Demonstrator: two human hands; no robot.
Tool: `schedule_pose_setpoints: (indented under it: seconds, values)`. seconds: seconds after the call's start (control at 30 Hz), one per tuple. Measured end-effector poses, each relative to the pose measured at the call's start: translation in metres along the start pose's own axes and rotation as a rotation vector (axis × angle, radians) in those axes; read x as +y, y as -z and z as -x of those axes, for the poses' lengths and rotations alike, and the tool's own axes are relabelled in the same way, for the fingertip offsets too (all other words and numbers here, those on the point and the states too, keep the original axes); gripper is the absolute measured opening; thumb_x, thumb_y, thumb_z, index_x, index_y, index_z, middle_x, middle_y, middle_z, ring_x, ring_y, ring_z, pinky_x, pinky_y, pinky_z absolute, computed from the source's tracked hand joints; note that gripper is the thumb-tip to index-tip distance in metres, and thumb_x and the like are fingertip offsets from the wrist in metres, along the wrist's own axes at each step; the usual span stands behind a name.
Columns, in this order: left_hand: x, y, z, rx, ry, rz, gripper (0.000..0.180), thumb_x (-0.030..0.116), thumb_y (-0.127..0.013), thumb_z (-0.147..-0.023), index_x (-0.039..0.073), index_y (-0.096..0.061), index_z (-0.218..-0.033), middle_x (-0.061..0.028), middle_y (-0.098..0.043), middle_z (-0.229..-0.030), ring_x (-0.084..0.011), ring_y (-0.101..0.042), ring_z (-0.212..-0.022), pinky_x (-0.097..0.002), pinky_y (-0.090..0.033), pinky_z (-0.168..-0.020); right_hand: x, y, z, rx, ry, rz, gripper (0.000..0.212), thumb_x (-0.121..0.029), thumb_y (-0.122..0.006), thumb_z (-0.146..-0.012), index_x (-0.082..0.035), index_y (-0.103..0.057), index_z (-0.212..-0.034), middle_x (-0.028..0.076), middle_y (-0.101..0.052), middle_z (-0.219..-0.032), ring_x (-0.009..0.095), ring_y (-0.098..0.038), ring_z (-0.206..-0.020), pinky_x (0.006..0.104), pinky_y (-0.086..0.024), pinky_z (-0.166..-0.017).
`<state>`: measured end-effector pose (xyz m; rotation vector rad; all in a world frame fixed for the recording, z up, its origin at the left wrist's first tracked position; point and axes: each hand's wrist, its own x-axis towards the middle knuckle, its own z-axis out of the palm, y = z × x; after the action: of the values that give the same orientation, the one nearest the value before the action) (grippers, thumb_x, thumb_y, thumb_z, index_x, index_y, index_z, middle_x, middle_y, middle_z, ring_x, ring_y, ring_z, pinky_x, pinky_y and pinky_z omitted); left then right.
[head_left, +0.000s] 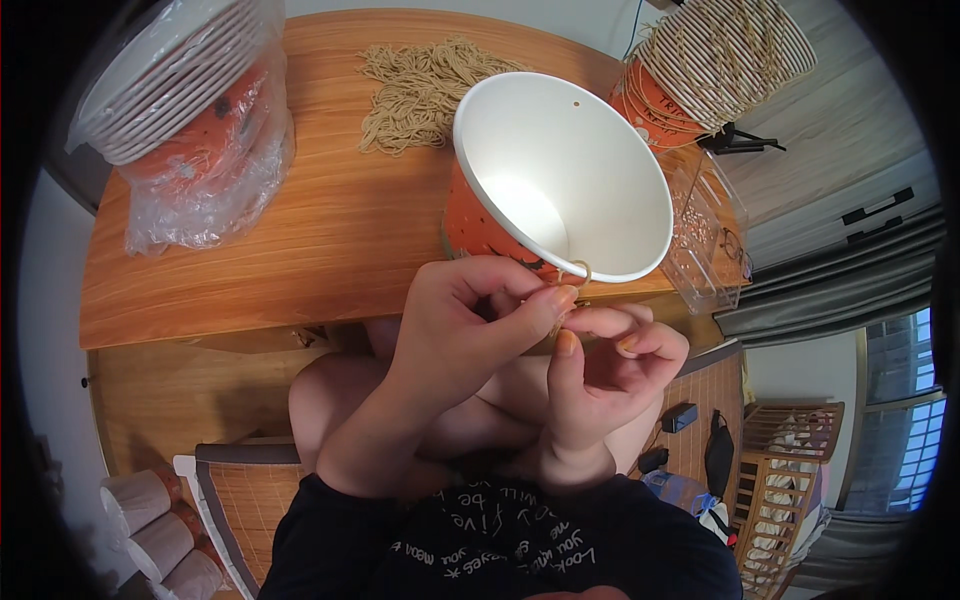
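A large paper bucket [600, 165], white inside and orange with dark printed shapes outside, stands tilted toward me at the table's front edge. A small hole shows in its far wall. At the near rim a thin tan cord [583, 266] forms a small loop over the edge. My left hand [470, 315] is closed, thumb and forefinger pinching the cord just below the rim. Close beside it, my right hand [615, 375] has its thumb and forefinger brought together by the cord's lower part, the other fingers curled. The cord between the fingertips is mostly hidden.
A heap of tan cords [425, 90] lies behind the bucket. Plastic-wrapped stacked buckets [200, 130] stand at left; another stack draped with cords [715, 65] is at back right. A clear box [700, 235] of small pieces sits right. White rolls or cups [160, 540] are lower left.
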<state>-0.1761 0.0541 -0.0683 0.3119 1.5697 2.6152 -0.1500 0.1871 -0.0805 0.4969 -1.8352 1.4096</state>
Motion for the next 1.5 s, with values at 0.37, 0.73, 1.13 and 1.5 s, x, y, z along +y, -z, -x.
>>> schedule_pose_setpoints:
  seconds: [0.37, 0.73, 1.13, 1.5]
  values:
    - [0.001, 0.0, 0.001, -0.008, 0.007, 0.02, 0.01, 0.009, -0.071, -0.085, 0.0, -0.072, -0.082, 0.008, -0.056, -0.06, 0.003, -0.044, -0.057, -0.0151, -0.031, -0.05, 0.0, 0.001, -0.001, -0.016, 0.012, 0.028, 0.054, 0.007, -0.072, -0.073, -0.012, -0.03, -0.102, 0.007, -0.069, -0.086, 0.017, -0.055, -0.085, 0.0335, -0.038, -0.092]
    - [-0.001, -0.003, 0.0, 0.031, -0.014, 0.003, 0.008, 0.008, -0.071, -0.085, 0.001, -0.072, -0.082, 0.0083, -0.056, -0.06, 0.0036, -0.043, -0.056, -0.0148, -0.03, -0.049, -0.005, 0.004, -0.001, -0.039, -0.084, -0.042, 0.055, 0.009, -0.069, -0.072, -0.012, -0.029, -0.103, 0.007, -0.069, -0.085, 0.016, -0.054, -0.083, 0.0331, -0.037, -0.09]
    - [0.003, -0.002, 0.0, 0.033, -0.031, 0.001, 0.009, 0.009, -0.072, -0.086, 0.001, -0.072, -0.083, 0.0087, -0.055, -0.061, 0.0033, -0.042, -0.057, -0.0153, -0.029, -0.049, -0.004, 0.005, -0.001, -0.024, -0.135, -0.138, 0.05, 0.008, -0.067, -0.076, -0.011, -0.03, -0.104, 0.008, -0.069, -0.086, 0.015, -0.053, -0.086, 0.0313, -0.036, -0.09]
    - [-0.001, -0.002, 0.0, 0.016, -0.002, 0.051, 0.01, 0.01, -0.072, -0.086, 0.001, -0.071, -0.082, 0.0093, -0.053, -0.061, 0.0032, -0.041, -0.057, -0.0157, -0.028, -0.049, -0.003, 0.001, 0.0, -0.06, -0.092, -0.132, 0.043, 0.008, -0.066, -0.082, -0.009, -0.033, -0.103, 0.01, -0.069, -0.088, 0.016, -0.053, -0.085, 0.0312, -0.037, -0.087]
